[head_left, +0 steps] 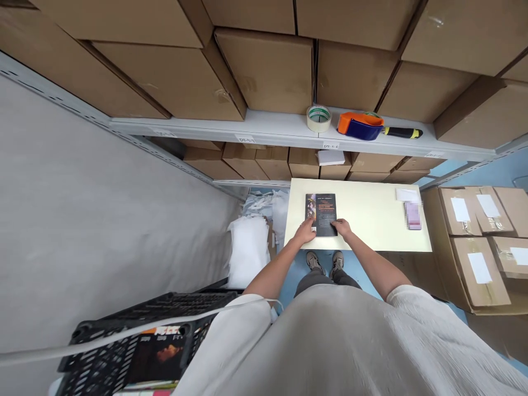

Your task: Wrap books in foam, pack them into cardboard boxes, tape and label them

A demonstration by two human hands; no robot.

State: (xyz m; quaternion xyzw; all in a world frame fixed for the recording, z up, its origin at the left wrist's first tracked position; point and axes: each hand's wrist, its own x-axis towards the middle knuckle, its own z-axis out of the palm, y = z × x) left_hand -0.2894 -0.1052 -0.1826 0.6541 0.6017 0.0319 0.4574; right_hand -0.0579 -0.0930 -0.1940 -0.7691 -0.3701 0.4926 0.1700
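Observation:
A dark book point(325, 212) with orange print and a colourful strip along its left side lies on the pale yellow table point(367, 214). My left hand point(306, 231) grips its lower left edge, thumb on the cover. At the lower right edge, my right hand point(342, 227) pinches the book between thumb and fingers. The undersides of the fingers are hidden. Farther right on the tabletop are a purple pack point(412, 215) and a white paper slip point(407, 195).
Above the table, a metal shelf point(280, 125) carries cardboard boxes, a tape roll point(319, 118) and an orange-and-blue tape dispenser point(360, 126). White foam sheets point(248, 250) and a black crate point(99, 341) with books stand left. A large carton point(445, 275) of boxes stands right.

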